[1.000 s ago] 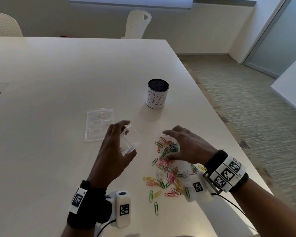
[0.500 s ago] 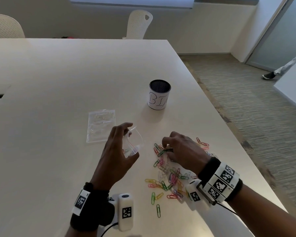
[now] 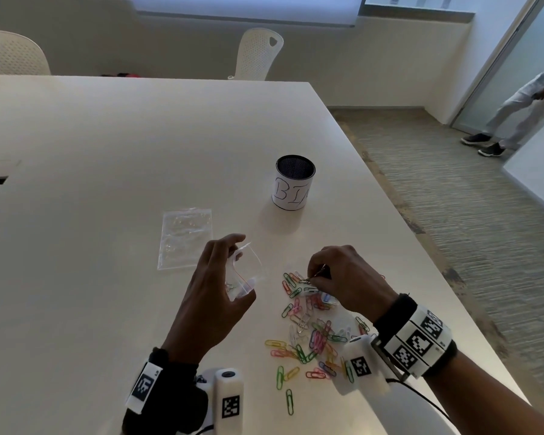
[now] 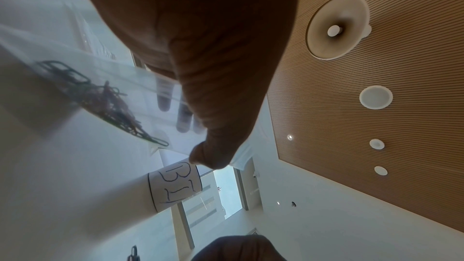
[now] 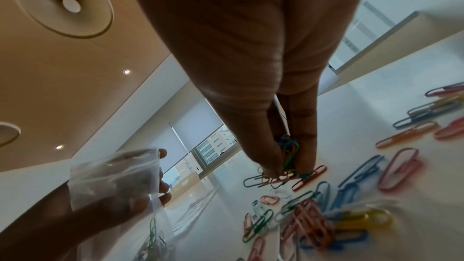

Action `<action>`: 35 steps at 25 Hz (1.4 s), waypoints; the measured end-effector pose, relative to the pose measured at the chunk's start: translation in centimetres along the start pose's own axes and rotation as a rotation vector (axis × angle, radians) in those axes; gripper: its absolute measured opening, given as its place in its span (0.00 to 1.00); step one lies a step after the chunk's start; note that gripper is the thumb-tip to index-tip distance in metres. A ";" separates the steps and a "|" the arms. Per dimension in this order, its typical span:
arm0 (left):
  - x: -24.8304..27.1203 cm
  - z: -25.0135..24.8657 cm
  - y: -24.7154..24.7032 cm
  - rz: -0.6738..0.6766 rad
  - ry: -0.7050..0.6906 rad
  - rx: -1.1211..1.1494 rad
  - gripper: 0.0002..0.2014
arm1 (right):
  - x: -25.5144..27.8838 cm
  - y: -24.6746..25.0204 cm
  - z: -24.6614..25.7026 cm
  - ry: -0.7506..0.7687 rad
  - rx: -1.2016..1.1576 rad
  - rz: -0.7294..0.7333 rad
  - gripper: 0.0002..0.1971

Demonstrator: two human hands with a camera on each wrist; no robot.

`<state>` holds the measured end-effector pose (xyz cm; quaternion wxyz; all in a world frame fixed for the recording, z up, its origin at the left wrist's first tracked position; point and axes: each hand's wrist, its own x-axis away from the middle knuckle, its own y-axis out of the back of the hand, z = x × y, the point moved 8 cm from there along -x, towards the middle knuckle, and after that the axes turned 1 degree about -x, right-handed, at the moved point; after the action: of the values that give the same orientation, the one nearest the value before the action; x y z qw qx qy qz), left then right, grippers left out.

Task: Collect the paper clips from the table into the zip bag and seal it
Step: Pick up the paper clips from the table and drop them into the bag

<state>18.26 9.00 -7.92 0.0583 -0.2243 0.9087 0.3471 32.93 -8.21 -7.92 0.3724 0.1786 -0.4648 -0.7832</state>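
My left hand (image 3: pixel 220 287) holds a small clear zip bag (image 3: pixel 245 271) just above the table, its mouth spread open toward the right; several paper clips (image 4: pixel 110 102) lie inside it. To its right, my right hand (image 3: pixel 336 277) pinches a small bunch of coloured clips (image 5: pixel 288 150) between thumb and fingers, right over the top of the pile. The pile of coloured paper clips (image 3: pixel 311 337) is scattered on the white table (image 3: pixel 107 152) between my wrists. In the right wrist view the open bag (image 5: pixel 115 178) sits to the left of the pinching fingers.
A second clear zip bag (image 3: pixel 186 237) lies flat left of the held one. A round mesh pot labelled "BIN" (image 3: pixel 294 183) stands behind the clips. The table's right edge runs close to my right wrist. Two white chairs and a standing person (image 3: pixel 522 105) are far off.
My right hand has gone from spread flat over the clips to fingers drawn together, pinching a few clips at the pile's far end. The left hand with the bag has barely moved.
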 end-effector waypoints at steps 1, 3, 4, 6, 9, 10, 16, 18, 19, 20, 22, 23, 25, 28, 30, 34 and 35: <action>0.0 0.0 0.0 -0.001 -0.003 -0.003 0.40 | 0.0 0.1 -0.1 -0.007 -0.025 0.001 0.03; 0.1 0.0 0.0 -0.003 -0.003 -0.012 0.40 | 0.0 0.4 -0.1 -0.022 -0.073 -0.001 0.02; 0.1 0.0 0.1 -0.004 0.000 -0.012 0.40 | 0.0 0.5 -0.1 -0.029 -0.098 -0.003 0.01; 0.0 0.0 0.1 -0.004 0.002 -0.013 0.40 | 0.0 0.9 0.0 -0.039 -0.144 0.007 0.02; 0.1 -0.2 0.2 -0.004 0.002 -0.016 0.40 | 0.0 1.8 0.7 -0.039 -0.219 0.008 0.03; 0.1 -0.2 0.2 -0.005 0.003 -0.013 0.40 | 0.0 2.3 1.1 -0.042 -0.270 -0.004 0.03; 0.1 -0.2 0.2 -0.009 0.013 0.000 0.40 | 0.1 5.2 5.6 0.025 -0.552 -0.070 0.04; 0.1 -0.2 0.2 -0.012 0.012 0.002 0.40 | -0.2 5.3 7.4 0.070 -0.578 -0.051 0.05; 0.1 -0.2 0.1 -0.013 0.009 -0.001 0.40 | -0.4 5.2 8.1 0.093 -0.569 -0.043 0.05; 0.1 -0.3 0.1 -0.014 0.007 -0.006 0.41 | -0.6 5.1 8.8 0.115 -0.545 -0.042 0.05; 0.0 -0.3 0.1 -0.014 0.008 -0.017 0.41 | -0.9 4.7 10.1 0.156 -0.467 -0.055 0.05; -0.1 -0.3 0.1 -0.011 0.013 -0.020 0.41 | -1.1 4.4 10.7 0.181 -0.418 -0.059 0.05; -0.1 -0.3 0.1 -0.007 0.024 -0.007 0.40 | -1.2 3.4 11.8 0.238 -0.294 -0.055 0.04; 0.0 -0.3 0.2 -0.011 0.025 0.035 0.38 | -1.4 1.7 13.0 0.301 -0.205 -0.035 0.04; 0.0 -0.4 0.1 -0.014 0.018 0.051 0.37 | -1.5 1.4 13.1 0.301 -0.196 -0.039 0.05; -0.1 -0.2 0.1 -0.015 0.018 0.041 0.37 | -1.2 2.2 13.3 0.305 -0.199 -0.054 0.07; -0.1 -0.1 0.0 -0.009 0.023 0.034 0.38 | -1.1 2.8 13.3 0.313 -0.208 -0.071 0.07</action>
<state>18.33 8.92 -7.80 0.0533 -0.2315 0.9141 0.3285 26.46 -0.32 1.09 0.4285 0.2753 -0.3113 -0.8023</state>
